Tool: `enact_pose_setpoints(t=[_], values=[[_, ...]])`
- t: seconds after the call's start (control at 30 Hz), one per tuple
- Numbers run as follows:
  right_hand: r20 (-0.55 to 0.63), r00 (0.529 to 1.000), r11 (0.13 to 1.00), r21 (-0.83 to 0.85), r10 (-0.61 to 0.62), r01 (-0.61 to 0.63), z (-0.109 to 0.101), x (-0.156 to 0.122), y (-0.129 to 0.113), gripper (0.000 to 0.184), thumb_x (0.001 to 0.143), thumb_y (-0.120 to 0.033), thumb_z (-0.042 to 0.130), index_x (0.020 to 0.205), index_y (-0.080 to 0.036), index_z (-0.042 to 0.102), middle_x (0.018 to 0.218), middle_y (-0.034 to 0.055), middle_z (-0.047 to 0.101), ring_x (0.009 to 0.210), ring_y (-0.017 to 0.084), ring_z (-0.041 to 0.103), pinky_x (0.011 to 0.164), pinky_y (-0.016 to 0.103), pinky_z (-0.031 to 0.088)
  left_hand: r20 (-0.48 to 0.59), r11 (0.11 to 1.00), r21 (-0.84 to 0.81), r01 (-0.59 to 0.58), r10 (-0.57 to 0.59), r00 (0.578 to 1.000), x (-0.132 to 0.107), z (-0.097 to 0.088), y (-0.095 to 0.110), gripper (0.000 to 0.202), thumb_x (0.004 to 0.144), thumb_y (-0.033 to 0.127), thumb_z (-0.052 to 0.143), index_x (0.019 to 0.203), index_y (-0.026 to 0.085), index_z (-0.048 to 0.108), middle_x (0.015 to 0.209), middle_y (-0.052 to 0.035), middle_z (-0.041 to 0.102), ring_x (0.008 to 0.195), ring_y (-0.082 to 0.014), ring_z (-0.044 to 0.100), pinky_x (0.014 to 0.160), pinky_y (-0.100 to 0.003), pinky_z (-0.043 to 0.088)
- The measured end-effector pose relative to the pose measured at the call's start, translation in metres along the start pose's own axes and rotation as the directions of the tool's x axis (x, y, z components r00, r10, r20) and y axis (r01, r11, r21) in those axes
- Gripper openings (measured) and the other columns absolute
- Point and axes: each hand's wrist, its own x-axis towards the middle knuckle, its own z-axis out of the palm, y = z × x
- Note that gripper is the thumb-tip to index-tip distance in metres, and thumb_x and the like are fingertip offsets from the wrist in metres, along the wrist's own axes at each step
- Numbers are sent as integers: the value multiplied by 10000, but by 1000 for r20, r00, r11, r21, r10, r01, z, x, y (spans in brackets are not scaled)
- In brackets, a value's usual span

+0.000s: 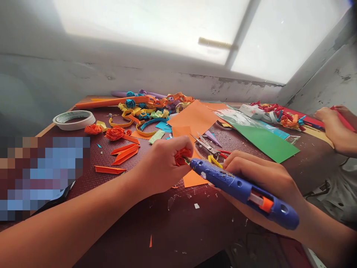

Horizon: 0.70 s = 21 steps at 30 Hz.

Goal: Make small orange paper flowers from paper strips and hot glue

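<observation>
Between the curled fingers of my left hand (164,163) is an orange paper flower (182,156), mostly hidden by the fingers. My right hand (262,178) grips a blue hot glue gun (237,186), its nozzle touching or very close to the flower. Behind the gun lie scissors (209,147) with red handles. Left of my left hand are folded orange paper strips (125,153) and a finished-looking orange paper rose (115,133). Orange paper sheets (195,119) lie beyond my hands.
A white tape roll (74,121) lies at the left. Coloured paper chains and flowers (150,111) are heaped at the back. A green sheet (264,141) lies at the right, where another person's hands (331,126) hold red paper. Paper scraps dot the brown tabletop (167,230).
</observation>
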Motion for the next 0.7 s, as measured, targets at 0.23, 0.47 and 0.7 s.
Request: enact_pose_setpoints(t=[0.23,0.47,0.7], values=[[-12,996,995,27,92,-91,7,-2,7,264,815,-84,721,821,-219,494,761,-24,543,636,126,478,592,270,389,-9,999,-30,-38,38,999,1,-1,2,151,714,41,588,716,180,530,633,86,487,526,-48,376,485,-173,331],[-42,990,991,-27,133,-134,9,0,5,311,869,-114,695,738,-211,430,663,-61,450,553,82,402,525,240,336,-7,998,-30,-48,48,999,-1,0,3,137,759,63,619,738,176,545,647,81,490,565,-51,416,516,-176,347],[-36,991,988,-72,131,-134,9,-2,4,355,864,-122,702,730,-208,385,645,-69,408,543,77,360,505,237,306,-16,998,-10,-57,57,998,-1,-1,2,182,732,22,620,732,180,530,649,82,484,573,-58,395,510,-183,338]])
